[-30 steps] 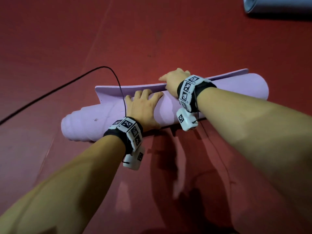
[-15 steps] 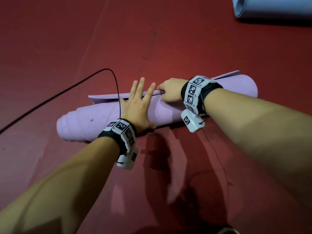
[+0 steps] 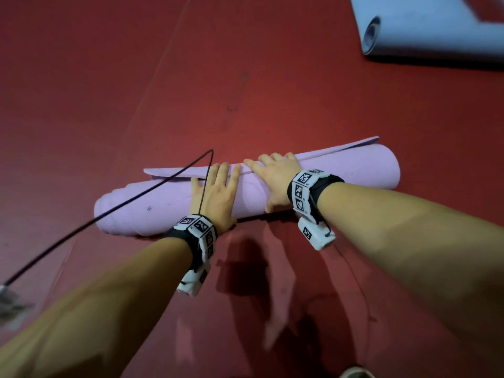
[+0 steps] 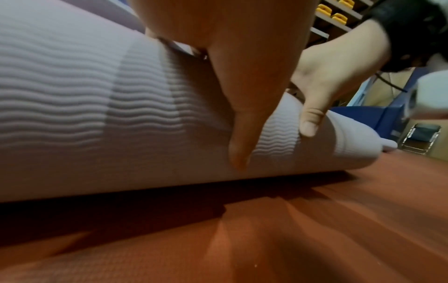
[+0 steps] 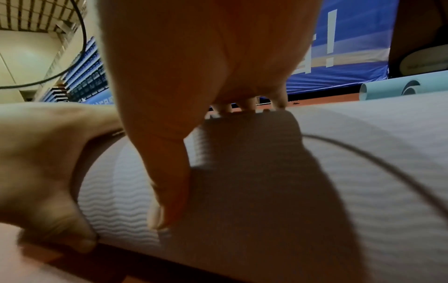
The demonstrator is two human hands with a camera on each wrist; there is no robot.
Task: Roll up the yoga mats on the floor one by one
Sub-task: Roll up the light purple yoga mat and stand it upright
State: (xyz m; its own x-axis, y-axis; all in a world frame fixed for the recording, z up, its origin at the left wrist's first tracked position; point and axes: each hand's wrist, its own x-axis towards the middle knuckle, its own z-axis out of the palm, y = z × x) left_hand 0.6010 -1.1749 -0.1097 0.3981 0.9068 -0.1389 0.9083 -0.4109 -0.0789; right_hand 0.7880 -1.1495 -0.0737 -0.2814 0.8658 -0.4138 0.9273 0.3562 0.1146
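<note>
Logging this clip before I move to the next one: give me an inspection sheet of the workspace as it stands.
Surface: red floor, scuffed.
Job's things: purple yoga mat almost fully rolled, last flap loose at the far side; blue yoga mat at far right, partly rolled.
Clutter: nothing seen.
Grippers: left hand and right hand press flat on the purple roll, fingers straight.
Cables: black cable crosses the roll to the left wrist.
Surroundings: shelving and a blue banner in the wrist views.
</note>
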